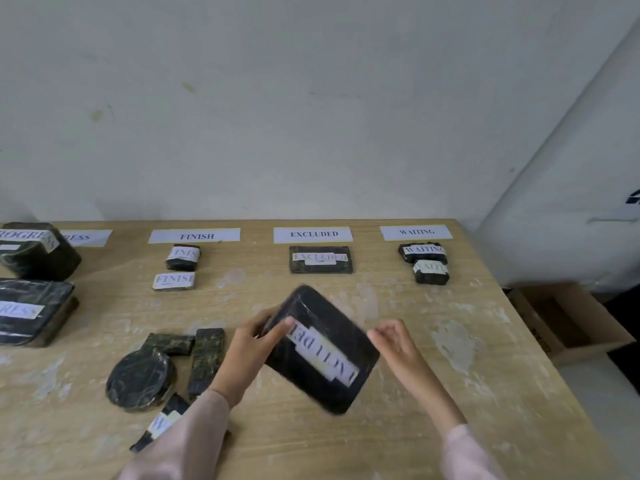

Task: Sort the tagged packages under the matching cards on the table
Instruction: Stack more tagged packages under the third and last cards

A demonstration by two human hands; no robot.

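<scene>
A flat black package (320, 348) is hanging tilted above the middle of the table (398, 427), its white tag facing up and reading upside down; the letters are blurred, seemingly "EXCLUDED". The left hand (247, 351) is gripping its left edge, thumb lying across the top by the tag's end and fingers curled underneath. The right hand (398, 344) is sitting just beside the package's right edge with fingers loosely spread and bent; whether it is touching the wrap, I cannot tell. Both forearms are reaching in from the bottom edge in pale pink sleeves. The table is light wood, showing whitish smears, and is standing against a plain pale wall (311, 116). Along its far edge white cards are lying in a row: a partly hidden one (88, 237) at the left, then FINISH (194, 235), EXCLUDED (313, 234) and WAITING (416, 232). Two small tagged packages are lying under FINISH, one flat package (321, 259) under EXCLUDED, and two touching ones under WAITING. Two big packages (33, 282) are sitting at the far left. Near the left forearm a round package (140, 381), two bar-shaped ones and one tagged piece partly under the sleeve are lying unsorted. An open cardboard box (568, 323) is standing on the floor to the right.
</scene>
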